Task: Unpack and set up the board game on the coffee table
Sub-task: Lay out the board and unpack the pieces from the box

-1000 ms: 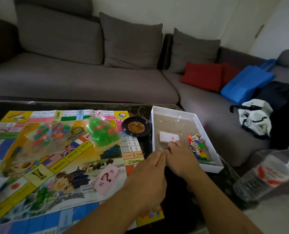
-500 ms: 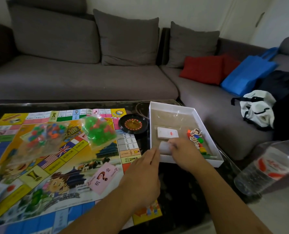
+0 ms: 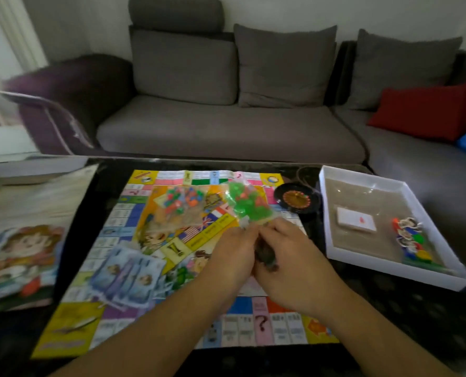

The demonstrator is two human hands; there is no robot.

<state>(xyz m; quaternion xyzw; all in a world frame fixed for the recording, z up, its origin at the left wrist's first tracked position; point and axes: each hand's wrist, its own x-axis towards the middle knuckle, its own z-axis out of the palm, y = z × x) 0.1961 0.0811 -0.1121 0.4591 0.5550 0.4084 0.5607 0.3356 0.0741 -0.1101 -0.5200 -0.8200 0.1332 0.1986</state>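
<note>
Both our hands have left the white box (image 3: 332,213) at three o'clock and now meet over the game board (image 3: 133,213), left hand (image 3: 233,251) and right hand (image 3: 289,257) pinching something small we cannot identify below the green pieces bag (image 3: 242,202), which likely wants tearing open next.

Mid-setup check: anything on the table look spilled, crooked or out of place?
Nothing spilled. The bags of pieces and the paper money lie loose on the board, not sorted beside it. Both hands meet over its middle.
</note>
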